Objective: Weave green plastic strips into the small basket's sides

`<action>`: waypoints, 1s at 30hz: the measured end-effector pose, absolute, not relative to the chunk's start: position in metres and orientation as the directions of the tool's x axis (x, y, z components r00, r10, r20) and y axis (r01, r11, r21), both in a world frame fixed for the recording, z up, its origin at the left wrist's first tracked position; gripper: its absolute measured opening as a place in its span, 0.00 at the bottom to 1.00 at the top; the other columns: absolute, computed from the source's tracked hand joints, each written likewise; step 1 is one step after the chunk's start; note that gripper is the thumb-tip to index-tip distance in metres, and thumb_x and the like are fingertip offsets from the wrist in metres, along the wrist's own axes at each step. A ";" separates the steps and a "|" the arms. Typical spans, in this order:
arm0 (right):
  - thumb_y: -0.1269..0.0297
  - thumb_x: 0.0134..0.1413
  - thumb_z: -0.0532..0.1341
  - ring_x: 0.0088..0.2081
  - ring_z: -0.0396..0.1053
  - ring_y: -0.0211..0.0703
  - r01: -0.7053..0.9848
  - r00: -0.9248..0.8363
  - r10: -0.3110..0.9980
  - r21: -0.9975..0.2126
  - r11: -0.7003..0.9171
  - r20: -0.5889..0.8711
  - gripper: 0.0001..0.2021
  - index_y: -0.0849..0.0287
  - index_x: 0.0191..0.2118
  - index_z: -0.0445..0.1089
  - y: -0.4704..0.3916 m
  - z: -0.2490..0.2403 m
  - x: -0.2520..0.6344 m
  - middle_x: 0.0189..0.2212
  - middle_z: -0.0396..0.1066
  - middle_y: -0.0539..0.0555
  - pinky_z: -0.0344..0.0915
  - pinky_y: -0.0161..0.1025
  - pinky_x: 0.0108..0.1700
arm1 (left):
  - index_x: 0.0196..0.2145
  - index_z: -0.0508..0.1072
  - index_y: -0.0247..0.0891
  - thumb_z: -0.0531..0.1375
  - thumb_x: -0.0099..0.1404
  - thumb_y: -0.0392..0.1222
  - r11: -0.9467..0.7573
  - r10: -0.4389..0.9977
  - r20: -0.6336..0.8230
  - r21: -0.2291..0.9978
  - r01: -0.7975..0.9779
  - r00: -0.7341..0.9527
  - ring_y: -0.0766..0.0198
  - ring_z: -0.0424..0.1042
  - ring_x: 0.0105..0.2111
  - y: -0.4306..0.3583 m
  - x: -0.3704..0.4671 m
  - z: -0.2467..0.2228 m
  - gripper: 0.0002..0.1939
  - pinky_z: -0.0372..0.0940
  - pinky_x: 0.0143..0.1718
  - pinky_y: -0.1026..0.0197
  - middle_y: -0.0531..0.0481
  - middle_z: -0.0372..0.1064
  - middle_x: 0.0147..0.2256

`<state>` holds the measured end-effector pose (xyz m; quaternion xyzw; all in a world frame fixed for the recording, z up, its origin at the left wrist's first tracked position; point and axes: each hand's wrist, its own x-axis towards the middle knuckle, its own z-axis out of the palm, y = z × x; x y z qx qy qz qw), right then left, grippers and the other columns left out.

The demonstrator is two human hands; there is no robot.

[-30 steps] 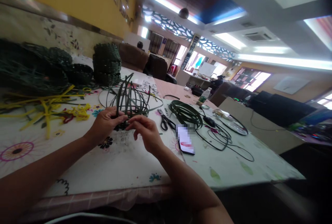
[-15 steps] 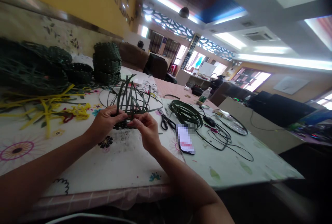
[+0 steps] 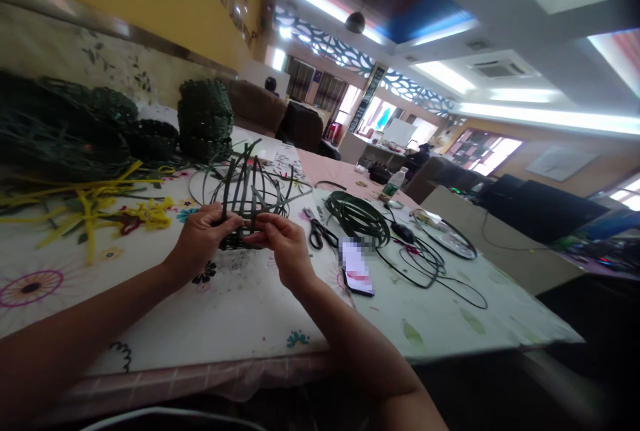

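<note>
A partly woven basket [image 3: 233,242] of dark green strips stands on the flowered tablecloth in front of me, its loose strip ends fanning upward. At its left side my left hand [image 3: 203,234] is closed, thumb and fingers pinching the weave near an upright strip. My right hand [image 3: 283,244] pinches a strip at the near side of the basket, close to the left fingertips. Exactly which strip lies in the right fingers is partly hidden. To the right lie black-handled scissors [image 3: 320,231] and a coil of dark green strip [image 3: 357,219].
Finished-looking dark green baskets [image 3: 205,114] are stacked at the back left. Yellow strips [image 3: 90,218] lie before them. On the right are a phone [image 3: 357,268], a loose black cord [image 3: 435,264], a computer mouse [image 3: 401,232] and a plastic bottle [image 3: 395,183].
My right hand has shifted slightly, its fingers now more bent over the basket's near side. The left hand holds almost the same place.
</note>
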<state>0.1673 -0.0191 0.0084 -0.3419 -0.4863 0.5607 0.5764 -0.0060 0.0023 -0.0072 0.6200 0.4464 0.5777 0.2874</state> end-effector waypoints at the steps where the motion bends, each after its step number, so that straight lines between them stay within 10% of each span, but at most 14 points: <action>1: 0.62 0.54 0.69 0.28 0.80 0.38 -0.315 -0.109 0.982 -0.942 0.115 0.156 0.08 0.58 0.39 0.76 -0.020 0.011 0.168 0.34 0.82 0.51 0.80 0.38 0.38 | 0.24 0.78 0.43 0.66 0.60 0.55 -0.440 0.883 0.465 0.868 0.228 -0.063 0.58 0.64 0.32 0.002 -0.006 -0.008 0.15 0.59 0.36 0.56 0.51 0.63 0.27; 22: 0.60 0.46 0.74 0.35 0.71 0.36 -0.266 -0.138 0.969 -0.950 0.165 0.207 0.12 0.57 0.35 0.73 -0.017 0.004 0.164 0.31 0.75 0.46 0.70 0.34 0.39 | 0.26 0.80 0.42 0.65 0.61 0.53 -0.415 0.900 0.433 0.884 0.215 -0.041 0.56 0.68 0.36 0.000 -0.001 -0.009 0.14 0.63 0.39 0.57 0.49 0.69 0.31; 30: 0.56 0.59 0.68 0.40 0.72 0.39 -0.210 -0.134 0.885 -0.886 0.413 0.445 0.08 0.54 0.35 0.74 -0.024 -0.003 0.158 0.37 0.74 0.49 0.73 0.39 0.49 | 0.26 0.76 0.41 0.65 0.60 0.52 -0.371 0.909 0.398 0.907 0.200 -0.122 0.61 0.64 0.31 0.001 -0.003 0.000 0.12 0.60 0.36 0.58 0.53 0.66 0.27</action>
